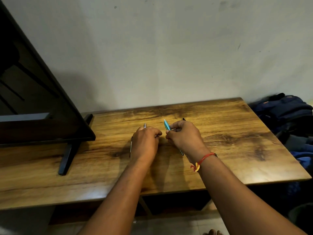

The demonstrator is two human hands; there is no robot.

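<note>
**A:** Where are the pens right now?

**B:** Both hands have them, around the middle of the desk, nearer its back edge than its front. The left hand lies knuckles-up with its fingers curled over a silver pen. The tip pokes out past the knuckles and the other end shows at the wrist side, low against the wood.

**A:** And the other side?

**B:** The right hand pinches a teal pen between thumb and fingertips, tip angled up toward the back edge. A dark pen peeks out behind the knuckles. It seems to be held in the same fist, though I can't tell how firmly.

**A:** So what makes this step go well?

**B:** It looks like gathering pens, so I'd line the two in the right hand up side by side before closing tighter, because crossed barrels can lever each other loose. The left should lift the silver one clear of the desk rather than drag it. With the fingertips this close, bring the hands together slowly so the points don't jab. The TV at the left end is well clear of all this.
</note>
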